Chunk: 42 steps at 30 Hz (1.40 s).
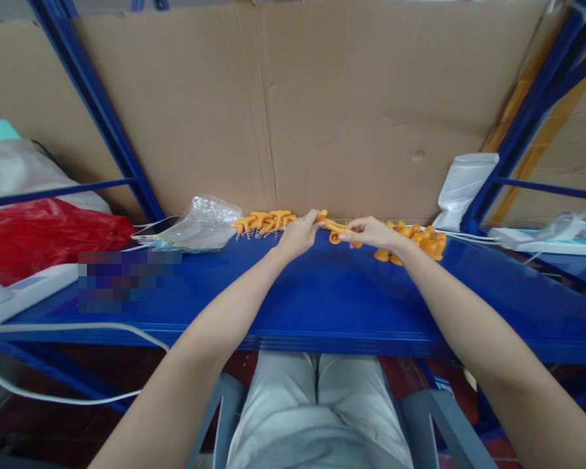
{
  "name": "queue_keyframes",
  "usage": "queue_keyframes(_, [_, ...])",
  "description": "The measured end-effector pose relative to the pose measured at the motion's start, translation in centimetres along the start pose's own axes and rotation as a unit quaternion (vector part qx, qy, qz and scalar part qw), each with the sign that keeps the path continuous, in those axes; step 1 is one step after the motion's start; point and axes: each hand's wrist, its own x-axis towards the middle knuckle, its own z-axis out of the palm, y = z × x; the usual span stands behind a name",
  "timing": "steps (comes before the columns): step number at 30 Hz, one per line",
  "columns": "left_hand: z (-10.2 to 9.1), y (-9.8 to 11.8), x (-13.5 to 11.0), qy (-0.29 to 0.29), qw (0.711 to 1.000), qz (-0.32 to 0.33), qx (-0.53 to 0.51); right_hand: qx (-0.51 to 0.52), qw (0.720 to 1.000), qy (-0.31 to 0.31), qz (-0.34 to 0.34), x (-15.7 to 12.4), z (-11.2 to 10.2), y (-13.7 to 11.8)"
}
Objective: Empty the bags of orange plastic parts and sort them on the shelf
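My left hand [300,233] and my right hand [371,232] meet over the far part of a blue metal shelf [322,299]. Both are closed on one orange plastic piece [336,228] held between them, its ends showing past the fingers. To the left of my left hand lies a row of orange T-shaped pieces with small chains [264,221]. A heap of several small orange parts [420,241] sits just right of my right hand.
A clear plastic bag [200,225] lies left of the T-shaped pieces. A red bag [39,238] and a white power strip [29,293] are at far left, a white bag [463,185] at right. Cardboard [293,104] backs the shelf. White cables [78,365] hang at the front left.
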Motion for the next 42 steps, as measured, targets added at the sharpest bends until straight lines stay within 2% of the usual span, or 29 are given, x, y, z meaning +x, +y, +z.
queue_keyframes(2, [0.1, 0.1, 0.0, 0.004, 1.0, 0.026, -0.005, -0.08, 0.997, -0.013, 0.01, -0.1, 0.2, -0.3])
queue_keyframes(4, [0.2, 0.4, 0.1, 0.011, 0.999, 0.044, -0.015, -0.188, 0.982, 0.01, 0.013, -0.1, 0.6, -0.7])
queue_keyframes(7, [0.1, 0.9, 0.2, 0.021, 0.998, 0.036, -0.036, -0.354, 0.933, 0.066, 0.004, 0.0, 1.0, -1.1])
queue_keyframes(9, [0.0, 1.3, 0.3, 0.022, 0.998, 0.017, -0.058, -0.438, 0.895, 0.08, 0.001, 0.0, 1.0, -1.4])
queue_keyframes(12, [-0.2, 1.7, 0.4, 0.015, 0.996, -0.012, -0.086, -0.512, 0.856, 0.078, 0.001, -0.2, 0.8, -1.8])
queue_keyframes(15, [-0.1, 1.9, 0.5, 0.017, 0.992, -0.04, -0.12, -0.544, 0.835, 0.078, 0.003, -0.3, 0.7, -2.1])
queue_keyframes(20, [0.3, 2.1, 0.9, 0.021, 0.969, -0.084, -0.232, -0.555, 0.825, 0.108, -0.018, -0.4, 0.8, -1.9])
queue_keyframes(26, [0.4, 2.6, 1.2, -0.023, 0.906, -0.171, -0.387, -0.571, 0.815, 0.097, -0.022, -0.3, 1.0, -1.7])
queue_keyframes(34, [-0.7, 3.2, 1.1, -0.062, 0.843, -0.233, -0.48, -0.577, 0.805, 0.122, -0.06, 0.1, 1.2, -0.9])
queue_keyframes(37, [-0.8, 3.2, 1.1, -0.074, 0.838, -0.242, -0.483, -0.572, 0.808, 0.129, -0.059, 0.2, 1.4, -0.7])
queue_keyframes(42, [0.1, 2.6, 1.1, -0.055, 0.875, -0.211, -0.433, -0.555, 0.823, 0.109, -0.05, 0.2, 1.3, -0.4])
